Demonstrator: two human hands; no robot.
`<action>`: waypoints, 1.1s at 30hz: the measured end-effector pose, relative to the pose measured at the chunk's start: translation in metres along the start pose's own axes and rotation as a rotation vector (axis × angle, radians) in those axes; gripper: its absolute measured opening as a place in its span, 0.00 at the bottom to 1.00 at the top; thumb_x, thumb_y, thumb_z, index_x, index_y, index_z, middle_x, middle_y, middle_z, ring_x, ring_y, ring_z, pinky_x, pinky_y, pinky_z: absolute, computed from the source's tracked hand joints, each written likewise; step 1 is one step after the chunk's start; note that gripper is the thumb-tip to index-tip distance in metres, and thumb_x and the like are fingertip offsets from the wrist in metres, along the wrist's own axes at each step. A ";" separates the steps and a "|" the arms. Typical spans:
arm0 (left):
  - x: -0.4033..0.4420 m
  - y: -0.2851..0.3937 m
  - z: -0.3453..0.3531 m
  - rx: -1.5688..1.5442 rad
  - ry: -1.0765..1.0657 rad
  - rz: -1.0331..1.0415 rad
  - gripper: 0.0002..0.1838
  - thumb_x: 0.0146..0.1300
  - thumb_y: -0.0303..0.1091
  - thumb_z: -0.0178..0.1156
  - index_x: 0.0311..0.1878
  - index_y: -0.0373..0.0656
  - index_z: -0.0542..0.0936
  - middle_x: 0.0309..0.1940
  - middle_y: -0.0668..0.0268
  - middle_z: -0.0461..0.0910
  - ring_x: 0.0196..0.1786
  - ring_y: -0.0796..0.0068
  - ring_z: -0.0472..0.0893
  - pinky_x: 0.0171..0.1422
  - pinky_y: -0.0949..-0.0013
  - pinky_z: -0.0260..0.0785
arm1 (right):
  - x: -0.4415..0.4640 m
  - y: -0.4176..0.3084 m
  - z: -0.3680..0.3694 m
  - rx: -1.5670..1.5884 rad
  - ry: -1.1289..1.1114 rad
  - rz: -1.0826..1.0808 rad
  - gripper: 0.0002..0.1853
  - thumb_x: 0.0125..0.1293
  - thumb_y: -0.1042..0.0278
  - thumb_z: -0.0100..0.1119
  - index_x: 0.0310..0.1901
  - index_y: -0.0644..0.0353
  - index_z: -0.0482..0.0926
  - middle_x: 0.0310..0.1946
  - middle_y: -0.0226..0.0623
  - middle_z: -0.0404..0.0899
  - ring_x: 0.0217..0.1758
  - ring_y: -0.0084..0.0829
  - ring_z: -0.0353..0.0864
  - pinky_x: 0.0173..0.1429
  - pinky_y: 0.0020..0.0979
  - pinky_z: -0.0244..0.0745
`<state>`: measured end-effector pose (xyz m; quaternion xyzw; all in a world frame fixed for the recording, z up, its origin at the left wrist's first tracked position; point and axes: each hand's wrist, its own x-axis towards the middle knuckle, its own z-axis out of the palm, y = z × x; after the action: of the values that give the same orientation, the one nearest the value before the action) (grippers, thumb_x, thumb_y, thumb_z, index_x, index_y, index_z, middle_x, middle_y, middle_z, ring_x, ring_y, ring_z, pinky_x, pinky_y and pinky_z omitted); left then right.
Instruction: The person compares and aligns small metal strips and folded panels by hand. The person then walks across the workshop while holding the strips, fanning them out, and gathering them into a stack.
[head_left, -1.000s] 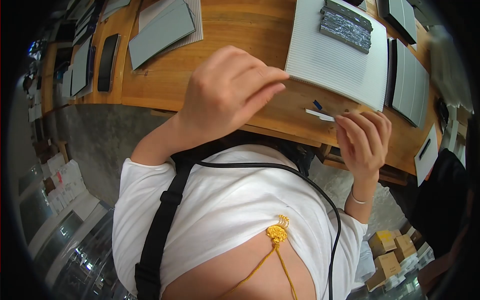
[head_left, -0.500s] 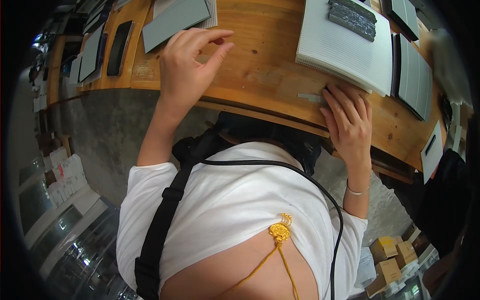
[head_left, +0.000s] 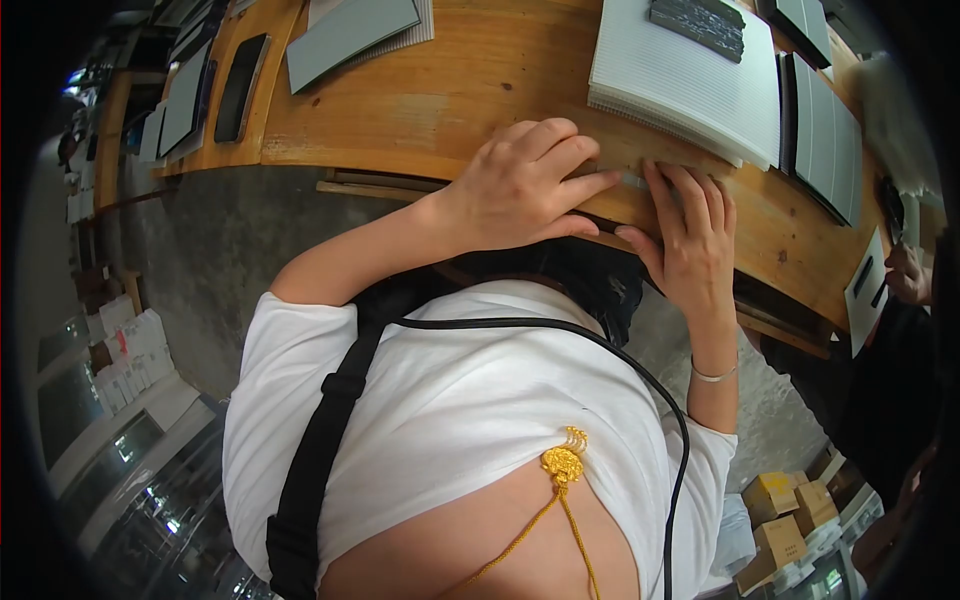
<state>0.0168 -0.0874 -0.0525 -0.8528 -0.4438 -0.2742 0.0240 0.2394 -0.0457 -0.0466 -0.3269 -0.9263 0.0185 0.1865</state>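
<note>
Both left hand [head_left: 525,187] and right hand [head_left: 692,235] flank a small pale strip [head_left: 634,180].

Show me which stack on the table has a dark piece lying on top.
The white ribbed stack, just beyond the right hand. A dark piece lies on it; the grey panels to its right and the grey sheets farther left carry none.
</note>
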 end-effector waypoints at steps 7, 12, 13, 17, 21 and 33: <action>-0.010 0.001 -0.001 0.073 0.060 0.017 0.16 0.45 0.45 0.67 0.37 0.49 0.83 0.35 0.72 0.75 0.42 0.70 0.71 0.41 0.69 0.66 | -0.015 0.009 0.002 0.015 0.086 -0.048 0.24 0.53 0.55 0.62 0.49 0.61 0.77 0.47 0.34 0.73 0.51 0.35 0.72 0.58 0.39 0.64; -0.021 -0.001 -0.008 0.076 0.116 -0.004 0.14 0.41 0.41 0.71 0.31 0.48 0.83 0.31 0.73 0.77 0.38 0.72 0.72 0.37 0.71 0.64 | -0.020 0.010 0.004 0.027 0.132 -0.036 0.23 0.52 0.57 0.63 0.48 0.61 0.77 0.47 0.35 0.73 0.50 0.35 0.72 0.57 0.39 0.65; -0.023 -0.001 -0.009 0.077 0.132 0.010 0.13 0.41 0.39 0.71 0.30 0.48 0.83 0.30 0.74 0.77 0.36 0.72 0.72 0.37 0.71 0.64 | -0.020 0.009 0.005 0.032 0.138 -0.040 0.23 0.52 0.58 0.63 0.48 0.62 0.77 0.46 0.36 0.73 0.50 0.35 0.72 0.57 0.39 0.66; -0.032 -0.002 -0.013 0.064 0.150 0.028 0.11 0.40 0.34 0.72 0.28 0.47 0.82 0.27 0.74 0.77 0.33 0.71 0.72 0.34 0.71 0.64 | -0.020 0.004 0.009 0.049 0.127 -0.035 0.23 0.52 0.61 0.64 0.49 0.61 0.77 0.47 0.35 0.75 0.51 0.37 0.73 0.57 0.39 0.66; -0.026 -0.001 -0.017 -0.012 0.115 -0.053 0.10 0.40 0.33 0.71 0.28 0.46 0.81 0.26 0.72 0.77 0.32 0.70 0.73 0.34 0.71 0.65 | -0.016 -0.001 0.008 0.056 0.133 -0.007 0.23 0.53 0.59 0.64 0.49 0.61 0.77 0.47 0.36 0.74 0.52 0.37 0.72 0.58 0.39 0.64; -0.001 -0.023 -0.015 -0.023 0.160 -0.165 0.07 0.47 0.33 0.67 0.28 0.44 0.80 0.25 0.70 0.77 0.32 0.69 0.74 0.36 0.68 0.67 | -0.024 -0.012 0.019 0.106 0.379 -0.027 0.15 0.48 0.68 0.68 0.41 0.54 0.82 0.38 0.30 0.77 0.42 0.32 0.75 0.49 0.36 0.70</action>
<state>-0.0084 -0.0781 -0.0446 -0.7892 -0.5058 -0.3474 0.0268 0.2425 -0.0681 -0.0701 -0.3018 -0.8766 0.0028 0.3748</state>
